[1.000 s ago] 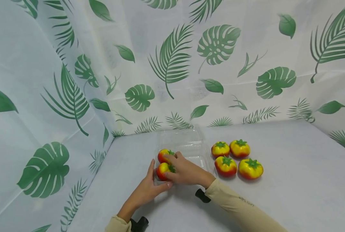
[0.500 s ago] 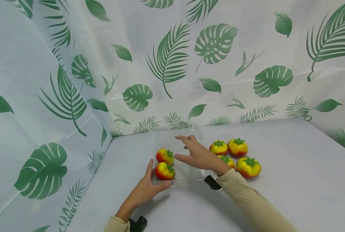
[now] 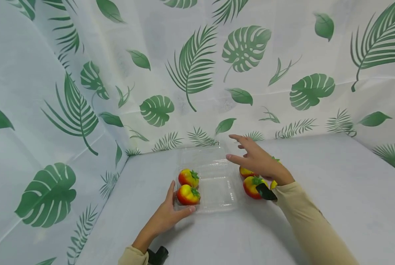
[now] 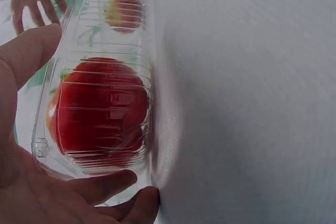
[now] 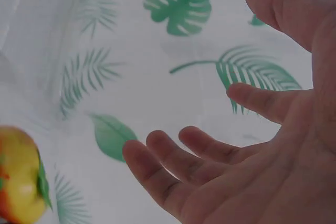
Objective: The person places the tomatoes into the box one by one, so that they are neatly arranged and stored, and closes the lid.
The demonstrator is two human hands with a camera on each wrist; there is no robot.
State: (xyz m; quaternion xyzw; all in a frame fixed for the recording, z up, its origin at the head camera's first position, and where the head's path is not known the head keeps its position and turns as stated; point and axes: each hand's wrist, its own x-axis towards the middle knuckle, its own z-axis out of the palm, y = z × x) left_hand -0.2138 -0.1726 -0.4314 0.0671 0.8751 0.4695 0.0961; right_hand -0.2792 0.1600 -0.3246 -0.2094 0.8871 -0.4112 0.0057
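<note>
My left hand [image 3: 165, 217] holds the front left corner of a clear plastic clamshell box [image 3: 217, 193], thumb along the front and fingers at the left side. Two red-and-yellow fruits with green star-shaped tops, like persimmons, sit in the box's left half: a front fruit [image 3: 188, 195] and a back fruit [image 3: 188, 178]. Through the ribbed wall in the left wrist view, one red fruit [image 4: 105, 111] shows close to my fingers. My right hand [image 3: 258, 158] hovers with spread fingers and nothing in it, over the loose fruits right of the box, partly hiding them.
The box's see-through lid [image 3: 202, 154] lies folded back toward the leaf-print curtain [image 3: 197, 125]. Among the loose fruits on the white table [image 3: 333, 191], one fruit [image 3: 253, 188] shows beside the right wrist's black camera [image 3: 266, 192].
My right hand has let go of the fruits in the box's left half and moved right, across the box to above the loose fruits. The left hand stays at the box corner.
</note>
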